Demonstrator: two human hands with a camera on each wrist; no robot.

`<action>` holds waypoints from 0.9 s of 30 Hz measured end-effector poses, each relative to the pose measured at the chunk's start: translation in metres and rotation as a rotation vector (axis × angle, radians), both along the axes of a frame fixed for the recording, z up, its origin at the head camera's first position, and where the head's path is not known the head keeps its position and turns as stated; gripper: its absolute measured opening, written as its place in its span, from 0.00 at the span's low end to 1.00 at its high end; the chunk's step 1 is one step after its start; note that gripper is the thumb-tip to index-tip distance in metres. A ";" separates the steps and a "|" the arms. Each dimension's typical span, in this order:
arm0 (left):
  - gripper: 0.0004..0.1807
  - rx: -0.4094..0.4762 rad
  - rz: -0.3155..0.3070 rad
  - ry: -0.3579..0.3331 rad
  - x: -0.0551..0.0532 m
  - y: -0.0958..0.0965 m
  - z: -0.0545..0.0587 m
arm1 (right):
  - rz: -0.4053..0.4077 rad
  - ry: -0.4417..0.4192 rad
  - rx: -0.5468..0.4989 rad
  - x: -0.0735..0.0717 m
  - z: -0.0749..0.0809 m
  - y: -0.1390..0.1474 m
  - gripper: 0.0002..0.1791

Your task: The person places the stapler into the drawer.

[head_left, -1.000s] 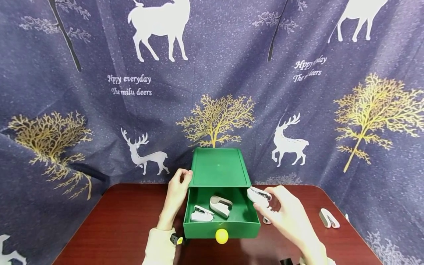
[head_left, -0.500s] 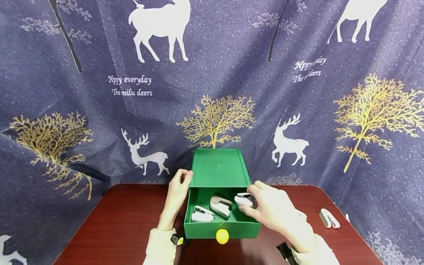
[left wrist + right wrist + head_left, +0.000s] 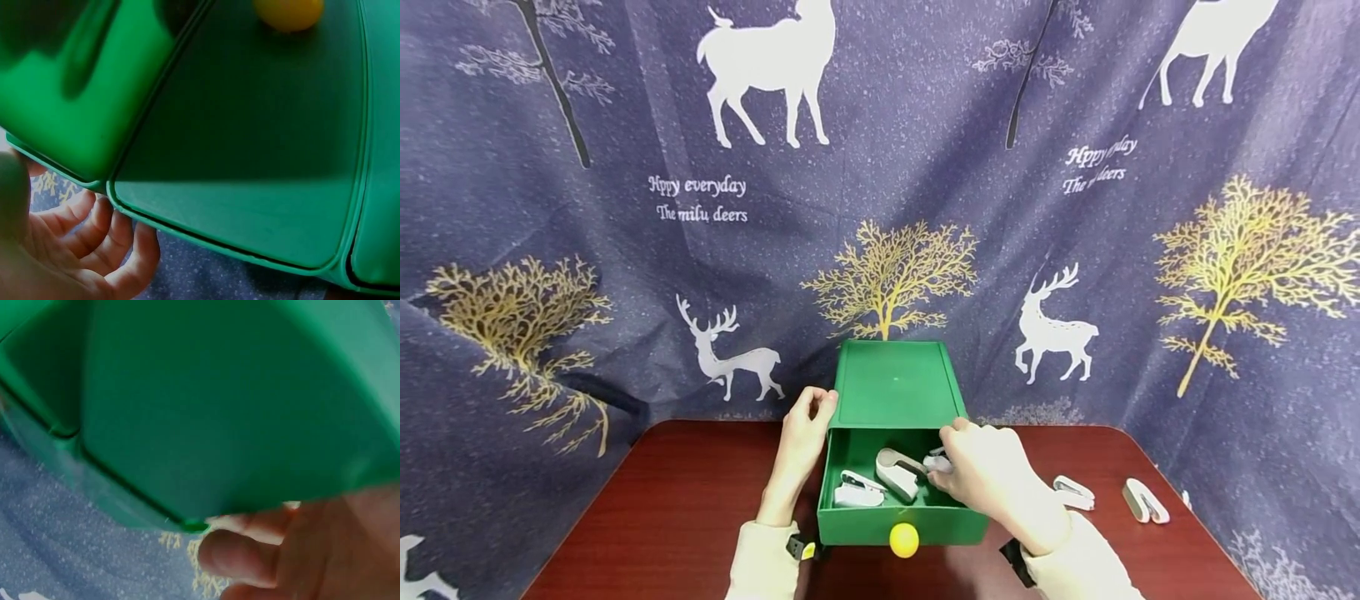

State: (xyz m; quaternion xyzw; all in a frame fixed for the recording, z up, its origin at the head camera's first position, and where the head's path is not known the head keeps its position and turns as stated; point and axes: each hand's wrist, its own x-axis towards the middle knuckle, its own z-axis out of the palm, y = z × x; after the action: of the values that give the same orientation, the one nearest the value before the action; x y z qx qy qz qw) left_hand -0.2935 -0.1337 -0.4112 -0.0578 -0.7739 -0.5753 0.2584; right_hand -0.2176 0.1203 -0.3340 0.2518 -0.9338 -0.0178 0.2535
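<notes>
Inside the green drawer unit [image 3: 895, 383], at its right, the white stapler [image 3: 936, 463] lies between the curled thumb and fingers of the right hand [image 3: 988, 471], which grips it; at the unit's left side, the left hand [image 3: 802, 429] rests relaxed, fingers loosely bent against it, holding nothing. Two other staplers sit inside the unit, a grey-and-white stapler [image 3: 895, 482] central and a second white stapler [image 3: 859, 493] leftmost; the head view shows these, while the left wrist view shows the left fingertips [image 3: 145, 236] touching the unit's edge; in the right wrist view, the unit's wall largely hides the grip.
</notes>
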 end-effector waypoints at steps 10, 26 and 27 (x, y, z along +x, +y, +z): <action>0.13 -0.018 0.015 -0.001 0.001 -0.001 -0.001 | -0.064 -0.111 0.025 0.000 0.002 -0.015 0.23; 0.14 -0.020 0.010 0.010 0.000 0.000 -0.002 | -0.065 -0.116 0.054 -0.001 0.004 -0.017 0.21; 0.14 -0.022 0.011 0.010 0.000 -0.001 -0.001 | -0.062 -0.134 0.042 -0.001 0.005 -0.016 0.21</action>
State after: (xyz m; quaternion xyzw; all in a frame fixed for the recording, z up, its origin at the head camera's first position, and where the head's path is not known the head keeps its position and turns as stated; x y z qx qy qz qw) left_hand -0.2936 -0.1343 -0.4126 -0.0589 -0.7791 -0.5652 0.2647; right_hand -0.2183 0.1043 -0.3293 0.2286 -0.9554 -0.0285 0.1846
